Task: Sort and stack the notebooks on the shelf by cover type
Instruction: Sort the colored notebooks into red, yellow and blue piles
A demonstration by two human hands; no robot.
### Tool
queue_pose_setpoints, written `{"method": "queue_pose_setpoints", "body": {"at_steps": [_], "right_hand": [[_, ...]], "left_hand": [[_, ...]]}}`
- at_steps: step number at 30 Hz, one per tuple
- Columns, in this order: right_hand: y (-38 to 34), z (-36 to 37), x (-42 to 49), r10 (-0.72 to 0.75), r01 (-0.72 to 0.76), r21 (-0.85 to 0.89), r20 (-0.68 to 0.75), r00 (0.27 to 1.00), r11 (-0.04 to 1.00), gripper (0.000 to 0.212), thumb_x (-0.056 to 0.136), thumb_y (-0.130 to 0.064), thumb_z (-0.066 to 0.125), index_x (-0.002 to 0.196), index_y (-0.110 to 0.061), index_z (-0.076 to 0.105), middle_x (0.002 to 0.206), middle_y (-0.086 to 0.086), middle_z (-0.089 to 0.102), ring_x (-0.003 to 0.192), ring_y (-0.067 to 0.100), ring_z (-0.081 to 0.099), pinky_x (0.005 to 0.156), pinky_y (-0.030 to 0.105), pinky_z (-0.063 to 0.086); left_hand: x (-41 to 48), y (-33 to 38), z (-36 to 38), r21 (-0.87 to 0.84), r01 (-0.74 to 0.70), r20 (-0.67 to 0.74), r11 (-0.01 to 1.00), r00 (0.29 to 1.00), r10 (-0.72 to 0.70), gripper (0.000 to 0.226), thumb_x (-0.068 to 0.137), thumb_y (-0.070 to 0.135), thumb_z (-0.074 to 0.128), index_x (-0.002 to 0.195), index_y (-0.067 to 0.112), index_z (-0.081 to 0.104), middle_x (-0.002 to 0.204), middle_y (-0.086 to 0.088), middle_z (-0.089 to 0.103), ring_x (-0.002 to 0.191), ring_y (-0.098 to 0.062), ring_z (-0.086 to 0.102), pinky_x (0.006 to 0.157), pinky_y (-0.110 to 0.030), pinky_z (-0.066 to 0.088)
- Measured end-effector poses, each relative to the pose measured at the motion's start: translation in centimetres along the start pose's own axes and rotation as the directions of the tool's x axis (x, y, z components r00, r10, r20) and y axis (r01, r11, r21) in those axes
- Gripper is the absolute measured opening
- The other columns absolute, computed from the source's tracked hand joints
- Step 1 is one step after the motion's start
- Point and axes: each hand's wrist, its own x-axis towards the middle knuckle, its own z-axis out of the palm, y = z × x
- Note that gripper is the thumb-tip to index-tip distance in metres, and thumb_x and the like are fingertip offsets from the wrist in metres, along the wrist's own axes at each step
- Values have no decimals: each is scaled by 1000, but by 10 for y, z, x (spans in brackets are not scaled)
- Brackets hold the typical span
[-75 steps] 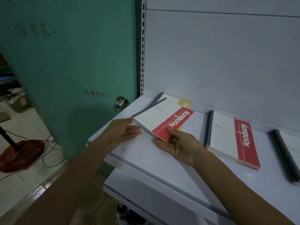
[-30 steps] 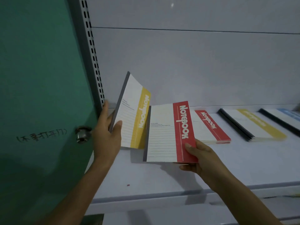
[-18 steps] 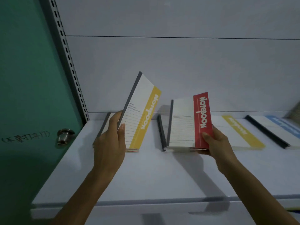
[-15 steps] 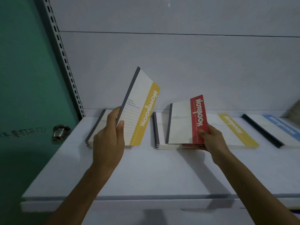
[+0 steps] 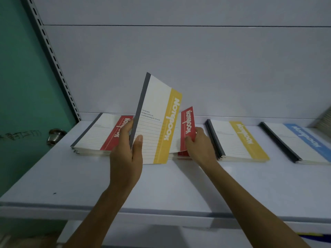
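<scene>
The yellow-banded notebook (image 5: 157, 126) stands nearly upright at the centre of the frame, its long axis running bottom to top and its grey spine leaning toward the upper left. The left hand (image 5: 125, 158) grips it at the lower end of the spine, thumb on the cover and fingers curled behind. The matching yellow stack (image 5: 240, 140) lies flat on the shelf (image 5: 161, 185) right of centre, long axis front to back, so the notebook must travel rightward and tip down. Between the two, the right hand (image 5: 202, 147) pinches a red-banded notebook (image 5: 187, 126), tilted over a red stack (image 5: 184, 156). The right hand is nearer the yellow stack but occupied. I judge the left would have to cross over it.
</scene>
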Motion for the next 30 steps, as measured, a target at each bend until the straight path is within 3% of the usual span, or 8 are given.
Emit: {"method": "queue_pose_setpoints", "body": {"at_steps": [3,10,12,14,16,21,26,30], "right_hand": [[3,11,4,-100,97,-84,-36,994,992,36,89,-20,51,123,-8,47,111,7,57,102,26,55,82,42,50],[23,19,8,-138,172,-188,182,974,967,35,99,-25,42,128,-9,53,133,12,45,126,27,42,103,39,40],[15,6,0,-175,174,43,18,984,984,35,102,-30,37,126,-18,58,138,1,50,129,8,42,105,28,37],[3,-15,-11,-125,172,432,-136,983,885,32,100,-43,36,110,-33,64,112,-21,66,104,-12,55,86,12,44],[3,-38,-18,-117,163,622,-115,987,765,33,93,-54,39,105,-36,64,93,-19,71,90,-2,65,71,12,50],[39,-84,-23,-56,163,484,-227,972,860,38,86,-34,67,120,-37,49,81,-5,66,80,7,65,60,17,52],[79,-123,0,54,135,414,-412,909,900,33,90,-16,59,117,-34,56,84,-16,65,79,0,63,65,16,53],[108,-135,18,13,84,204,-432,902,975,36,91,-11,51,125,-22,55,102,-23,58,89,-6,56,79,16,46]], "left_hand": [[-2,0,2,12,-1,3,1000,1000,1,44,95,28,42,137,15,42,126,3,57,103,-2,57,75,-11,52],[7,10,14,-89,24,3,996,1000,-24,35,95,22,45,129,29,39,126,8,55,107,-4,58,81,-20,53],[11,14,22,-138,43,8,989,999,-43,35,93,24,46,127,30,39,124,15,54,102,5,59,77,-14,53],[14,20,33,-225,73,21,972,997,-70,32,90,28,47,121,34,40,118,23,55,100,12,58,71,-10,52],[18,27,48,-310,110,31,944,994,-106,20,92,26,48,109,34,42,110,28,56,97,16,58,66,-9,51],[17,42,105,-401,242,154,883,969,-195,17,97,19,48,97,32,38,104,18,60,89,9,63,62,-13,52],[7,53,163,-366,299,450,881,886,-114,28,97,16,49,123,24,42,114,17,59,103,8,58,76,-8,48],[-1,46,195,-109,262,603,959,784,-146,56,88,32,63,137,23,37,129,15,53,116,-6,53,93,-24,47]]}}
